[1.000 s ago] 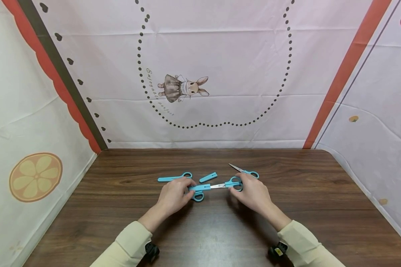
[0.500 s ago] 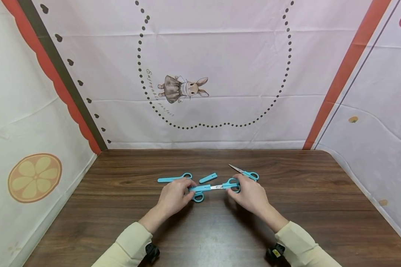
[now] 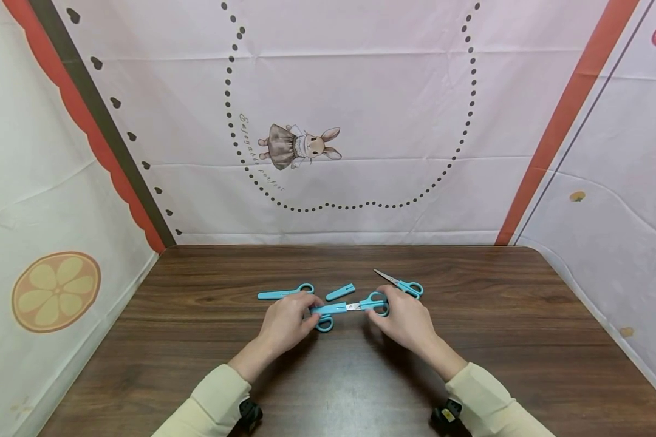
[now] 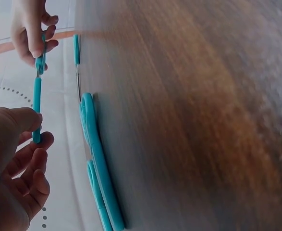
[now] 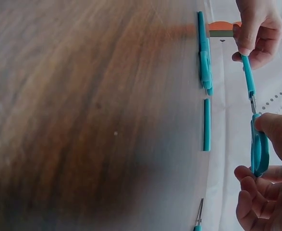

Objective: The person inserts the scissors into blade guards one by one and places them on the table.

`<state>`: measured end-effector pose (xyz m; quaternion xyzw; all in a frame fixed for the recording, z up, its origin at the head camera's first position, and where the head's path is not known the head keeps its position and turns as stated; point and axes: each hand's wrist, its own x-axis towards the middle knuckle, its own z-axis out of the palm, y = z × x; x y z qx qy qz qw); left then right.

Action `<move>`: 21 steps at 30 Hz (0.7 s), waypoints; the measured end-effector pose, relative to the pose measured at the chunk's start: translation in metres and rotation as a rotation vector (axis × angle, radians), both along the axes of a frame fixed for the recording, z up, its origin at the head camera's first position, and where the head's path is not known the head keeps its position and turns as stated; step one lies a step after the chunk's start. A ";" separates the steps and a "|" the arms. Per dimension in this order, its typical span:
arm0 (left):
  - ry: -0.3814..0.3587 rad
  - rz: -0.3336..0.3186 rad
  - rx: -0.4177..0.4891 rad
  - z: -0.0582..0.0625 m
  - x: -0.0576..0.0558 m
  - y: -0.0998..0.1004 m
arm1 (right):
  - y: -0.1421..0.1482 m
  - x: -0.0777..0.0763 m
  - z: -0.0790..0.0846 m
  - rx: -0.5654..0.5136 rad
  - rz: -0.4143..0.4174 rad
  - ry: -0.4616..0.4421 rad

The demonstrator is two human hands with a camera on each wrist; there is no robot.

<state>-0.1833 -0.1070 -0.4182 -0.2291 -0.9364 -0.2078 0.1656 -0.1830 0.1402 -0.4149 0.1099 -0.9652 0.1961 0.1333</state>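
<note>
My left hand (image 3: pixel 285 321) pinches the closed end of a light blue scissors cover (image 3: pixel 332 309) between thumb and index finger. My right hand (image 3: pixel 407 317) holds a pair of scissors (image 3: pixel 367 304) by its blue handles. Its blades point left and sit mostly inside the cover, with a short strip of metal showing at the mouth. In the left wrist view, cover (image 4: pixel 37 103) and scissors line up above the table. The right wrist view shows my thumb against the blue handle loops (image 5: pixel 261 149).
Behind my left hand lies a covered pair of scissors (image 3: pixel 276 294). Below the held cover, another pair's handle loop (image 3: pixel 325 325) shows. A loose blue cover (image 3: pixel 340 292) rests farther back. Uncovered scissors (image 3: pixel 409 287) lie behind my right hand on the wooden table (image 3: pixel 328 376).
My right hand has moved left with the scissors, and the blades have slid deeper into the cover. Less metal shows now. The left hand has stayed almost still.
</note>
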 end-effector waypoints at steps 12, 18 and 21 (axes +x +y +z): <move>-0.007 -0.012 -0.002 0.001 0.001 0.001 | -0.003 0.000 0.000 0.003 0.008 0.008; 0.012 -0.007 -0.001 0.000 0.000 0.001 | -0.003 -0.001 -0.001 -0.003 0.009 0.004; 0.019 -0.007 0.000 0.000 0.000 0.001 | -0.003 -0.001 -0.001 -0.002 0.010 0.006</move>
